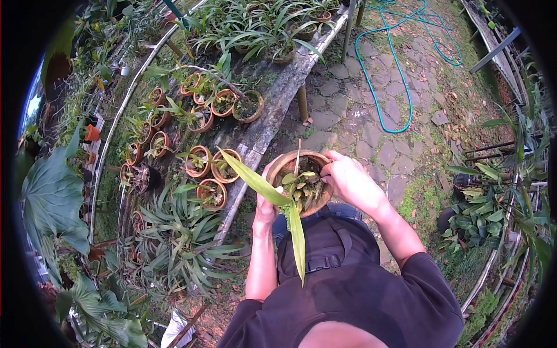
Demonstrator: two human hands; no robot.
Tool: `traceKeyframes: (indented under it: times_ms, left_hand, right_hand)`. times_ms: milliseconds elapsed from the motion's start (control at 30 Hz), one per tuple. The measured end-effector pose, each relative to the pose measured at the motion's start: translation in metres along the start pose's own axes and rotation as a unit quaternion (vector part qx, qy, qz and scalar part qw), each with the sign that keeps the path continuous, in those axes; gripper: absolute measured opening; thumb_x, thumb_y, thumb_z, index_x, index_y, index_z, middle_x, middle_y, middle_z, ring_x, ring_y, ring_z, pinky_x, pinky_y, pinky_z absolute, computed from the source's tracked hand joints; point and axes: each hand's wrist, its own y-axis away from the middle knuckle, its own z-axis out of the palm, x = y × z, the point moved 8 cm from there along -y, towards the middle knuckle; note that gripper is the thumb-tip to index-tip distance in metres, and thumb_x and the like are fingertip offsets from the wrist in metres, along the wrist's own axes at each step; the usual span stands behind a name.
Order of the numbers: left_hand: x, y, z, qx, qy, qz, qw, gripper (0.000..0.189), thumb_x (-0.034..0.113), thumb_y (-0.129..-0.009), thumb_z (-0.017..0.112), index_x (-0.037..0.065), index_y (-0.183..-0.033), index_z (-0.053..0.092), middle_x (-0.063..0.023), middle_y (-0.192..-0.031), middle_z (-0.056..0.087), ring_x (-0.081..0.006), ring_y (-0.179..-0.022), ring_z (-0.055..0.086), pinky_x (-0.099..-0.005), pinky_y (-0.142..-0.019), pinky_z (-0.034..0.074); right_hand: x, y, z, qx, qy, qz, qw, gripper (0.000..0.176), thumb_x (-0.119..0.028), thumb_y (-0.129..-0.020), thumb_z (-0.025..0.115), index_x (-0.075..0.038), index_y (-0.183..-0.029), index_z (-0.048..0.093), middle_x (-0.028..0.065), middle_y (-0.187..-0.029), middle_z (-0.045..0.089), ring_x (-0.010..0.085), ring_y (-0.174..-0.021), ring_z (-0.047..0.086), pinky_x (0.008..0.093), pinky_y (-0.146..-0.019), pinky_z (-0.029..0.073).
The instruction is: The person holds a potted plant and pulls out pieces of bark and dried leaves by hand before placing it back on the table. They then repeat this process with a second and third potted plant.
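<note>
A round clay flower pot [278, 168] is held up in front of my waist, its mouth turned toward me. In it grows a plant with small green leaves [301, 188], a thin brown stalk and long yellow-green leaves [297, 238] that hang over the near side. My left hand [266, 210] grips the pot's left side from below, its fingers partly behind the leaves. At the right rim my right hand [351, 181] is closed, fingertips curled over the edge into the pot; whether they also pinch something inside cannot be seen.
On the left, a bench [261, 136] bears several small clay pots [223, 102] and strappy-leaved plants [174, 232]. A teal hose [380, 107] loops across the stone path [371, 139] ahead. More leafy plants [478, 217] stand along the right, beside rails.
</note>
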Motion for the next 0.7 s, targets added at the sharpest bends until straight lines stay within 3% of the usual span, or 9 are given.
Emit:
traceKeyframes:
  times_ms: [167, 267, 433, 467, 567, 700]
  left_hand:
    - [0.001, 0.003, -0.004, 0.018, -0.020, -0.009, 1.000, 0.075, 0.031, -0.080, 0.064, -0.003, -0.143, 0.042, -0.0151, -0.135, 0.054, -0.0241, -0.127, 0.050, -0.0351, -0.112, 0.032]
    - [-0.012, 0.004, -0.015, 0.030, -0.002, -0.019, 0.999, 0.073, 0.031, -0.081, 0.063, -0.003, -0.143, 0.043, -0.0147, -0.135, 0.054, -0.0238, -0.127, 0.050, -0.0351, -0.111, 0.033]
    - [-0.014, 0.010, -0.023, 0.045, 0.042, -0.019, 0.998, 0.071, 0.028, -0.083, 0.062, -0.003, -0.143, 0.042, -0.0134, -0.136, 0.053, -0.0233, -0.127, 0.050, -0.0357, -0.110, 0.034]
    - [-0.013, 0.011, -0.024, 0.043, 0.044, -0.001, 0.998, 0.065, 0.027, -0.086, 0.060, -0.001, -0.142, 0.044, -0.0126, -0.132, 0.056, -0.0222, -0.120, 0.054, -0.0353, -0.104, 0.039]
    - [-0.007, 0.014, -0.024, 0.045, 0.064, 0.027, 0.997, 0.051, 0.025, -0.092, 0.056, 0.003, -0.137, 0.049, -0.0106, -0.121, 0.062, -0.0198, -0.105, 0.061, -0.0343, -0.092, 0.050]
    - [-0.018, 0.019, -0.033, 0.062, 0.094, -0.012, 0.994, 0.049, 0.030, -0.093, 0.054, 0.005, -0.135, 0.050, -0.0095, -0.117, 0.062, -0.0182, -0.103, 0.061, -0.0336, -0.091, 0.049]
  right_hand:
    - [0.003, -0.003, 0.010, -0.017, 0.005, -0.013, 1.000, 0.007, -0.002, -0.078, 0.068, 0.004, -0.081, 0.067, 0.0222, -0.095, 0.060, 0.0417, -0.086, 0.063, 0.0476, -0.077, 0.052]
    - [0.004, -0.003, 0.017, -0.053, -0.003, -0.017, 0.998, 0.010, -0.002, -0.080, 0.066, 0.006, -0.084, 0.062, 0.0221, -0.099, 0.060, 0.0414, -0.086, 0.063, 0.0479, -0.076, 0.051]
    - [-0.016, 0.000, 0.009, 0.007, 0.006, -0.121, 0.993, 0.015, -0.003, -0.084, 0.064, 0.006, -0.090, 0.054, 0.0255, -0.117, 0.055, 0.0416, -0.095, 0.062, 0.0464, -0.082, 0.052]
    - [-0.022, 0.001, 0.004, 0.025, 0.012, -0.140, 0.990, 0.015, -0.004, -0.085, 0.064, 0.005, -0.091, 0.052, 0.0263, -0.121, 0.054, 0.0416, -0.098, 0.062, 0.0462, -0.083, 0.052]
    - [-0.026, 0.003, 0.000, 0.030, 0.038, -0.122, 0.991, 0.011, -0.005, -0.091, 0.058, 0.005, -0.094, 0.053, 0.0262, -0.130, 0.052, 0.0391, -0.111, 0.060, 0.0462, -0.093, 0.051]
    - [-0.029, 0.007, -0.018, 0.002, 0.002, -0.079, 0.997, 0.013, -0.006, -0.089, 0.061, 0.004, -0.094, 0.054, 0.0231, -0.131, 0.052, 0.0391, -0.109, 0.060, 0.0464, -0.092, 0.050]
